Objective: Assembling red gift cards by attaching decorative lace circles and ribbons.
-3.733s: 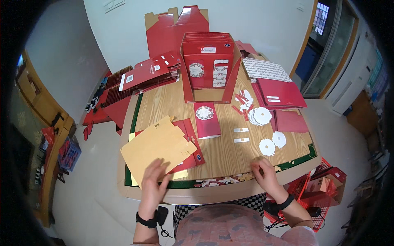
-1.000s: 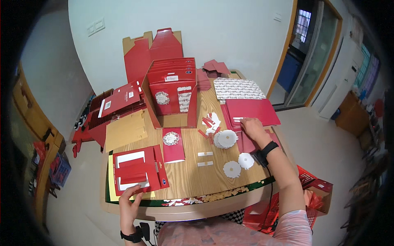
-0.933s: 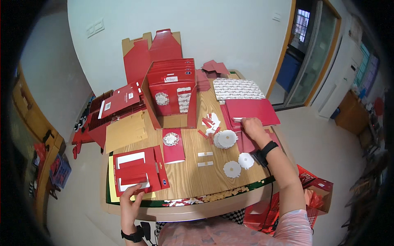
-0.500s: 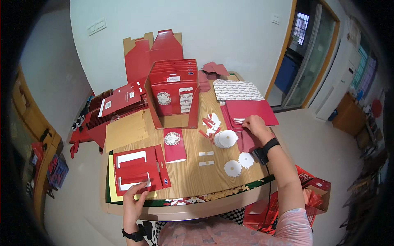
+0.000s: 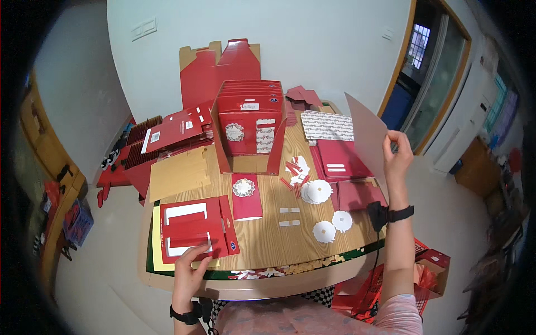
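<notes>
My right hand is raised at the right of the table and pinches the edge of a large card sheet, whose pale back shows as it stands tilted upright. Below it lies a stack of red cards with two white strips on top. My left hand rests at the near edge of a red card folder with white window-like areas, thumb and fingers apart. The folder lies on a yellow sheet. Beside it is a red card with a round white ornament.
An upright red box holding red folders stands at the back centre. Tan card sheets and piled red folders lie left. White scalloped discs, small strips and a patterned white sheet are on the right. Paper scraps line the near edge.
My right hand has risen from the red stack, lifting the card sheet up and to the right, which uncovers the white strips. My left hand stays at the folder's near edge. The view has shifted slightly.
</notes>
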The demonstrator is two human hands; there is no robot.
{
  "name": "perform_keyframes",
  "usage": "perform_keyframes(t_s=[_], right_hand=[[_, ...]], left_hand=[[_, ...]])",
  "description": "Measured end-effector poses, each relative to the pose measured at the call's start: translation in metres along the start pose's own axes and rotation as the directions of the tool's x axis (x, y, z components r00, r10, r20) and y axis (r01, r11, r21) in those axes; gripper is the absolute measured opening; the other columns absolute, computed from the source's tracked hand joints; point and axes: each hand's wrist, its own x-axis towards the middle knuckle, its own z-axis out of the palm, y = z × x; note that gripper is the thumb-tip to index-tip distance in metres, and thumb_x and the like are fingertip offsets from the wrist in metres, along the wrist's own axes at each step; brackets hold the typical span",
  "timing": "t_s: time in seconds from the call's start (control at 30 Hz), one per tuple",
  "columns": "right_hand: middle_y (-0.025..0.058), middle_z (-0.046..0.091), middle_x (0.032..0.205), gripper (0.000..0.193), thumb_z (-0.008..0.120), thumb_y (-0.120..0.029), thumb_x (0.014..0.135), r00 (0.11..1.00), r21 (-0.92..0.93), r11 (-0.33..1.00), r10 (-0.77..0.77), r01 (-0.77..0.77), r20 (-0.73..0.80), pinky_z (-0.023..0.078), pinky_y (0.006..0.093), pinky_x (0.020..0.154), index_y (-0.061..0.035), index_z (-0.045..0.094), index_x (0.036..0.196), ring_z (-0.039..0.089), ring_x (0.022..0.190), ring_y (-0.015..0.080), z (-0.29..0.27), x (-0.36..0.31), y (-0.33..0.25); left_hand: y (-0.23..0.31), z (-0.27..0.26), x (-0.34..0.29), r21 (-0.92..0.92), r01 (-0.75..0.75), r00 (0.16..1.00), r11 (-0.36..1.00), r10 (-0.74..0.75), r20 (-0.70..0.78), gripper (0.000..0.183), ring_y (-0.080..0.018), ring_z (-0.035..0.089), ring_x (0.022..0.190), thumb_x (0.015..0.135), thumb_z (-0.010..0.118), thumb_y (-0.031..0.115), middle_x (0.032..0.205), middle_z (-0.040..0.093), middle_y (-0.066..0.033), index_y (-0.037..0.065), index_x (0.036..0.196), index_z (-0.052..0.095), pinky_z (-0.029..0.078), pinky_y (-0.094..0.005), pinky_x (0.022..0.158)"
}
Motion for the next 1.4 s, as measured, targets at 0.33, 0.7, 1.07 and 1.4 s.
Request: perform_keyframes(t_s=[0.33, 0.7, 1.07, 1.4], right_hand=[[0.0163, 0.062, 0.098, 0.016, 0.059, -0.001, 0.075, 0.453, 0.267, 0.945, -0.326, 0.191, 0.830, 0.051, 0.0354, 0.066, 0.0011, 0.059, 0.091, 0.062, 0.080, 0.0266, -0.037, -0.062, -0.140], [0.0143, 0.054, 0.114, 0.035, 0.067, -0.008, 0.074, 0.725, 0.483, 0.837, -0.163, -0.257, 0.669, 0.039, 0.0396, 0.094, -0.0022, 0.056, 0.106, 0.052, 0.107, 0.0280, -0.028, -0.139, -0.159], [0.0036, 0.065, 0.089, 0.021, 0.065, 0.003, 0.075, 0.249, 0.192, 0.195, 0.339, -0.962, 0.907, 0.047, 0.0248, 0.072, 0.0019, 0.063, 0.096, 0.059, 0.081, 0.0096, -0.030, -0.153, -0.129], [0.0104, 0.061, 0.105, 0.049, 0.059, 0.008, 0.079, 0.480, 0.338, 0.405, 0.328, -0.850, 0.814, 0.048, 0.0257, 0.076, 0.0014, 0.043, 0.125, 0.058, 0.090, 0.0124, -0.030, -0.159, -0.139]], left_hand=[[0.040, 0.012, 0.012, -0.804, 0.302, 0.952, 0.513, -0.122, 0.281, 0.034, -0.0238, 0.059, 0.099, 0.092, 0.047, 0.017, 0.105, 0.060, -0.0182, -0.006, 0.117, 0.050, 0.047, -0.0313, 0.084], [0.029, 0.021, 0.020, -0.852, 0.275, 0.944, 0.444, -0.293, 0.152, 0.017, -0.0130, 0.061, 0.081, 0.080, 0.061, -0.003, 0.094, 0.065, -0.0097, -0.004, 0.097, 0.062, 0.049, -0.0261, 0.073], [0.027, 0.016, 0.013, -0.757, 0.276, 0.953, 0.593, -0.273, 0.133, 0.018, -0.0097, 0.059, 0.077, 0.075, 0.065, -0.008, 0.087, 0.066, -0.0068, -0.003, 0.092, 0.065, 0.049, -0.0232, 0.071], [0.017, 0.014, 0.009, -0.771, 0.195, 0.926, 0.606, -0.372, -0.058, 0.013, -0.0085, 0.058, 0.076, 0.080, 0.063, -0.002, 0.086, 0.066, -0.0079, -0.004, 0.092, 0.063, 0.047, -0.0219, 0.068]])
